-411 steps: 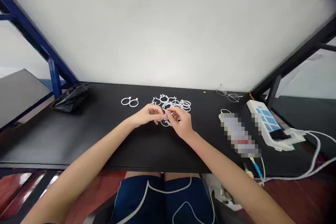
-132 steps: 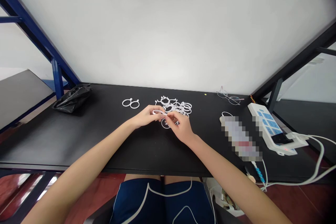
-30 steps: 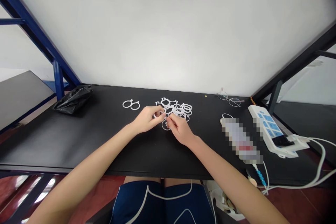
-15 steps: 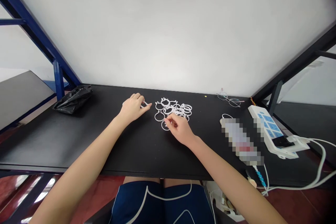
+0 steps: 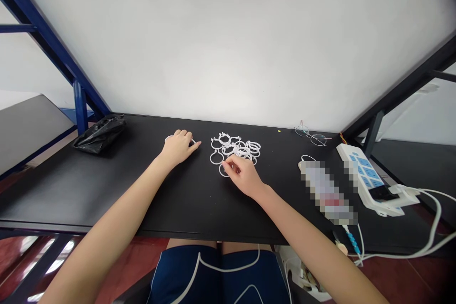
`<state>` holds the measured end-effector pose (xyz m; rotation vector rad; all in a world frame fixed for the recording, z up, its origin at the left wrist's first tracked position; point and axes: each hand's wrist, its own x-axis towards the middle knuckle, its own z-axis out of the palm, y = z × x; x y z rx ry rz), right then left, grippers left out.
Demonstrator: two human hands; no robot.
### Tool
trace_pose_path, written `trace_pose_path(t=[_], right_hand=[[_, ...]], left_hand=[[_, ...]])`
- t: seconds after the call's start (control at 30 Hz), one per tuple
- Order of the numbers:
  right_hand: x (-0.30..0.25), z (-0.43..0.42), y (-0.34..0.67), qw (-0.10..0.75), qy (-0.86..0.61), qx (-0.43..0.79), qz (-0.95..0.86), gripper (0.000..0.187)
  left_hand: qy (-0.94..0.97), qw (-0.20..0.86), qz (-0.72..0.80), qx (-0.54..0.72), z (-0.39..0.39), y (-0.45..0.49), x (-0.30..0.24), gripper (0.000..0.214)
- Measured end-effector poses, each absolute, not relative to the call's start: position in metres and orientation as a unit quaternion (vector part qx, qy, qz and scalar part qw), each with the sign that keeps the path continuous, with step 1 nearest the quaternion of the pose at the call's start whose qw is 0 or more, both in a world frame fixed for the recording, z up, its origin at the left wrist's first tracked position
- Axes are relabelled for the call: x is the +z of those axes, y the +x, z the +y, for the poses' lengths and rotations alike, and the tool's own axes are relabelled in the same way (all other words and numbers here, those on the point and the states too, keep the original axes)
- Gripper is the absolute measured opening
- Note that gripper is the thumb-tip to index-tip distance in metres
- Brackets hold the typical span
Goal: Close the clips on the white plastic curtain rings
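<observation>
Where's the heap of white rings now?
In the head view, the heap of white rings sits on the black table, right of the left hand, partly hidden by the right hand.

One camera, worn on the person's head, looks forward and down from above the near edge of the table [image 5: 199, 213]. It sits near enough to show both the left hand [image 5: 178, 146] and right hand [image 5: 243, 173] over the table. Its wide view reaches the wall [image 5: 231, 47] behind the table, the lap [image 5: 188, 266] below its near edge and the blue frame [image 5: 80, 104] at its left.
</observation>
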<state>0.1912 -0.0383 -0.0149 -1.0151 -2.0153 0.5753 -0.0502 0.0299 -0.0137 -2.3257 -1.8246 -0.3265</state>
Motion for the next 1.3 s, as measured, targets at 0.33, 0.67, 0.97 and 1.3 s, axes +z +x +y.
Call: trace_pose_path(t=[0.33, 0.67, 0.97, 1.3], right_hand=[[-0.016, -0.038, 0.191, 0.389, -0.400, 0.228, -0.798, 0.023], [-0.016, -0.039, 0.191, 0.388, -0.398, 0.227, -0.800, 0.023], [-0.017, -0.038, 0.191, 0.388, -0.398, 0.231, -0.798, 0.023], [-0.017, -0.038, 0.191, 0.389, -0.396, 0.227, -0.800, 0.022]], left_hand=[[-0.788, 0.079, -0.602, -0.101, 0.030, -0.051, -0.014, 0.026], [-0.793, 0.045, -0.574, -0.197, 0.026, -0.043, -0.009, 0.023], [-0.864, -0.159, -0.408, -0.249, 0.015, -0.023, -0.007, 0.014], [-0.873, -0.183, -0.389, -0.230, 0.013, -0.017, -0.013, 0.017]])
